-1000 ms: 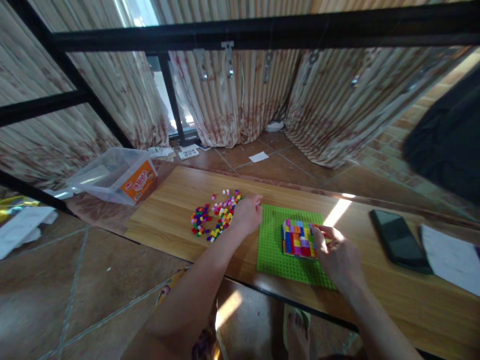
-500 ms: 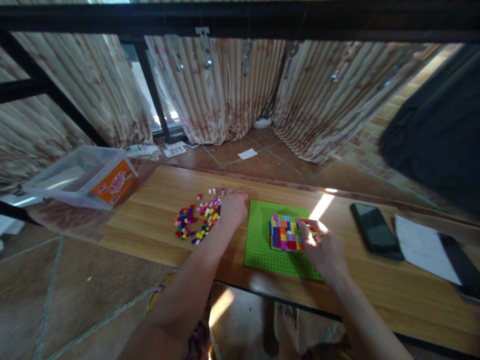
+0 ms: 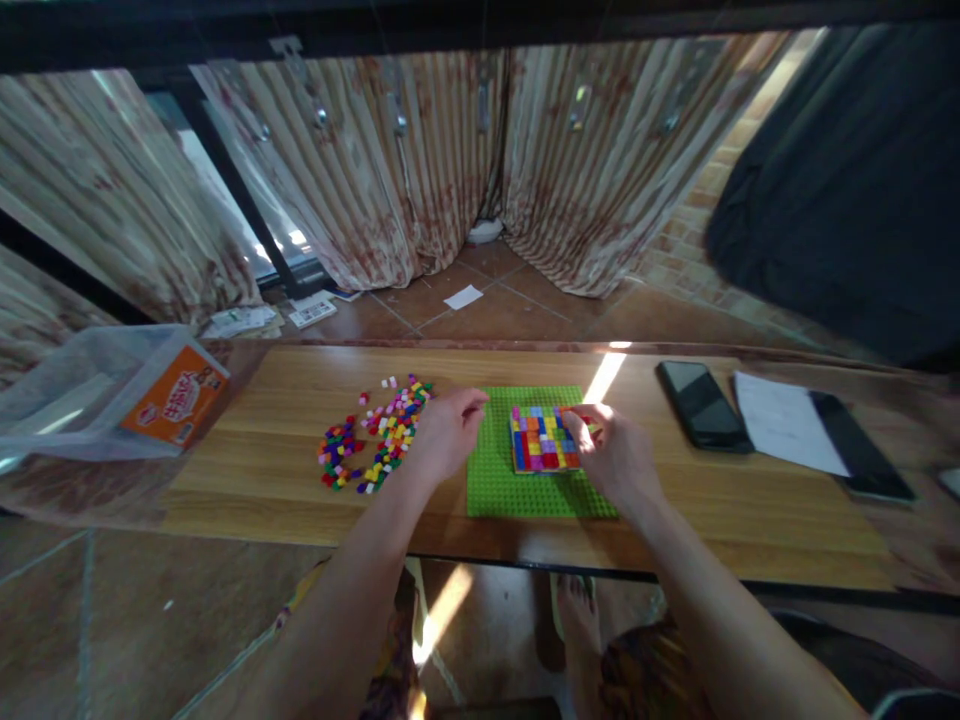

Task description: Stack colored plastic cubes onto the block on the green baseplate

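A flat block of many-coloured toy building bricks [image 3: 536,440] sits on a green studded baseplate [image 3: 495,490]. My right hand [image 3: 619,455] is closed over the block's right end, thumb and fingertips on its top and far corner, covering that part. To the left, my left hand [image 3: 446,435] is raised by the baseplate's left edge with thumb and forefinger pinched; whatever is between them is too small to make out. Loose small bricks [image 3: 394,425] in mixed colours lie in a curved heap on the table beside my left hand.
The wooden table [image 3: 247,440] has a clear plastic tub [image 3: 97,390] with an orange label at its left end. Towards the right lie a black phone [image 3: 703,405], a white paper [image 3: 784,420] and a dark flat device [image 3: 862,450]. Curtains [image 3: 420,170] hang beyond.
My left hand has come away from the loose bricks, rightward to the baseplate's edge, with its fingers now pinched. My right hand stays at the block. The camera view has shifted.
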